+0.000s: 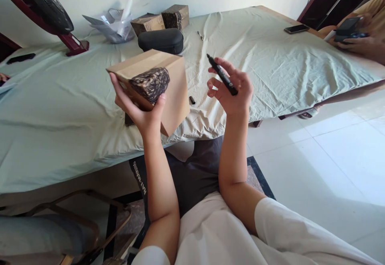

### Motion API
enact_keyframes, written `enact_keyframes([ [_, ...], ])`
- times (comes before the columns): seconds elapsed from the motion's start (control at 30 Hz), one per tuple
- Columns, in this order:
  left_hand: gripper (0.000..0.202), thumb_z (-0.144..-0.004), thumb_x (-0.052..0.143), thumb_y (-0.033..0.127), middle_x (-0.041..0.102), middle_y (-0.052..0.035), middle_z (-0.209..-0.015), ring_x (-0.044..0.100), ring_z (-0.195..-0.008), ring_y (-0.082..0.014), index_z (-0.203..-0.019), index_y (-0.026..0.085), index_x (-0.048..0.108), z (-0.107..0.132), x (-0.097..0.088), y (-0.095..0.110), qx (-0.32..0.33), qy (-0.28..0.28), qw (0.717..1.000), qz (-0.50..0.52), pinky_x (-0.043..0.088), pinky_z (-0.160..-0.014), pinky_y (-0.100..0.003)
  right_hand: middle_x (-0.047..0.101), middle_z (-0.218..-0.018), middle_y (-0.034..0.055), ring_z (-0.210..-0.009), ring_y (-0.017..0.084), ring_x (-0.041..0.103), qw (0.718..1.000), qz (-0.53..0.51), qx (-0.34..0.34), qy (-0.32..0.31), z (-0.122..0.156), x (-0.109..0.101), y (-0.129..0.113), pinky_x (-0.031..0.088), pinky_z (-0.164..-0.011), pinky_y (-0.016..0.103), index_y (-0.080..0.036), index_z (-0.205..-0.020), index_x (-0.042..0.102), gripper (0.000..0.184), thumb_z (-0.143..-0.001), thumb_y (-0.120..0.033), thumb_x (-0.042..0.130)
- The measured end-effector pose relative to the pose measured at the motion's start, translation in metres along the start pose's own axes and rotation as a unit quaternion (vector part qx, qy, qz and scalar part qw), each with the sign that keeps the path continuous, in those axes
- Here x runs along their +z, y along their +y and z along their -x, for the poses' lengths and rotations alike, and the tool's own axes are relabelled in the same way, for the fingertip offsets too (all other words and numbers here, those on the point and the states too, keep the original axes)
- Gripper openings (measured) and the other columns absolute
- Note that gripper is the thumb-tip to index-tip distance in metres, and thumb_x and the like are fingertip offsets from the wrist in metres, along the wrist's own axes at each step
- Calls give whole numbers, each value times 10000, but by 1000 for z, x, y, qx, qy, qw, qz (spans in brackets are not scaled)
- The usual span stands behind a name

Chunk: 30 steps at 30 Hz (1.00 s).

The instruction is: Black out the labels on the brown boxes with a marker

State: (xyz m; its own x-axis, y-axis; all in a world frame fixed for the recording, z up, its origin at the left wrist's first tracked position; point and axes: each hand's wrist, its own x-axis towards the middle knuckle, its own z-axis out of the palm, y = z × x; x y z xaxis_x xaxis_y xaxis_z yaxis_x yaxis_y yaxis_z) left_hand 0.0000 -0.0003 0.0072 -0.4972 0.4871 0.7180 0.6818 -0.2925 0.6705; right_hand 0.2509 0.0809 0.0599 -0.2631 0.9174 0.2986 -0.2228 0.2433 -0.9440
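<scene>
Pale shirt (pixel 216 233) | right hand (pixel 243 90): black marker (pixel 223 74) | long axis slanted, tip up-left

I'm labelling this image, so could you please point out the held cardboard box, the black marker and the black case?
Held cardboard box (pixel 177 92): head view, plain side face.
Black marker (pixel 223 76): head view, middle of barrel.
Black case (pixel 161 41): head view, front side.

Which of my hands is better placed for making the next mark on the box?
Probably your right hand: it holds the uncapped marker, while your left hand is busy gripping the box.
</scene>
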Motion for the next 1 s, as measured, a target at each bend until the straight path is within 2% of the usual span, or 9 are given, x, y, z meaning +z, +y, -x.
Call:
enact_keyframes([
  [0.1, 1173, -857, 768, 543, 204, -126, -1848, 243, -1749, -377, -1771, 339, 63, 3, 12, -20, 8, 36, 999, 18, 272, -1425, -510, 736, -1092, 46, -694, 122, 628, 999, -14, 28, -31, -7, 1, 14, 549, -600, 269, -262, -1132, 691, 189, -991, -387, 681],
  [0.2, 1231, -806, 818, 552, 268, -172, -1821, 244, -1754, -401, -1793, 276, 137, 7, 20, -37, 12, 70, 997, 17, 246, -1439, -511, 723, -941, 19, -650, 102, 609, 994, 51, 70, -73, -11, 3, 26, 514, -584, 242, -222, -967, 710, 82, -895, -185, 696],
  [0.27, 1266, -797, 821, 585, 254, -175, -1834, 215, -1771, -388, -1809, 282, 123, 9, 24, -47, 17, 69, 997, 34, 229, -1445, -502, 731, -876, 31, -672, 116, 640, 979, 134, 114, -102, -13, 4, 35, 500, -584, 240, -188, -894, 750, 130, -847, -94, 673],
  [0.37, 1296, -845, 763, 645, 175, -163, -1879, 230, -1776, -340, -1820, 312, -23, 10, 28, -53, 0, 59, 996, 68, 264, -1433, -477, 721, -776, 37, -657, 135, 627, 941, 262, 180, -116, -17, 3, 49, 480, -580, 259, -149, -875, 813, 223, -814, -23, 640],
  [0.47, 1387, -831, 790, 634, 161, -193, -1883, 269, -1765, -335, -1805, 302, -140, 9, 31, -51, -39, 62, 996, 59, 294, -1420, -476, 661, -657, 11, -605, 151, 583, 904, 340, 227, -128, -20, 3, 64, 474, -607, 294, -137, -928, 863, 325, -787, 6, 607],
  [0.57, 1445, -789, 840, 569, 137, -192, -1896, 257, -1771, -330, -1796, 305, -163, 8, 32, -49, -60, 55, 996, 32, 294, -1422, -472, 636, -600, -1, -608, 167, 570, 877, 385, 242, -154, -21, 6, 75, 467, -658, 313, -153, -971, 893, 397, -758, 8, 599],
  [0.67, 1379, -813, 801, 603, 128, -179, -1906, 204, -1787, -309, -1797, 284, -112, 8, 28, -52, -61, 51, 997, 23, 300, -1421, -441, 666, -626, 12, -635, 167, 557, 871, 402, 232, -163, -23, 10, 83, 477, -713, 315, -158, -972, 902, 409, -746, 8, 603],
  [0.83, 1234, -861, 637, 660, 125, -277, -1884, 209, -1786, -294, -1728, 82, -23, 8, 20, -57, -27, 63, 997, 45, 291, -1423, -416, 776, -821, 63, -726, 193, 621, 864, 434, 209, -149, -25, 15, 98, 499, -767, 317, -162, -1096, 897, 477, -755, -4, 604],
  [1.0, 1171, -825, 631, 533, 130, -274, -1883, 208, -1785, -261, -1696, 96, -18, 8, 17, -57, -27, 57, 997, 54, 297, -1417, -418, 798, -1051, 98, -911, 234, 668, 856, 458, 194, -141, -26, 18, 107, 502, -863, 322, -173, -1116, 856, 474, -778, 15, 583],
])
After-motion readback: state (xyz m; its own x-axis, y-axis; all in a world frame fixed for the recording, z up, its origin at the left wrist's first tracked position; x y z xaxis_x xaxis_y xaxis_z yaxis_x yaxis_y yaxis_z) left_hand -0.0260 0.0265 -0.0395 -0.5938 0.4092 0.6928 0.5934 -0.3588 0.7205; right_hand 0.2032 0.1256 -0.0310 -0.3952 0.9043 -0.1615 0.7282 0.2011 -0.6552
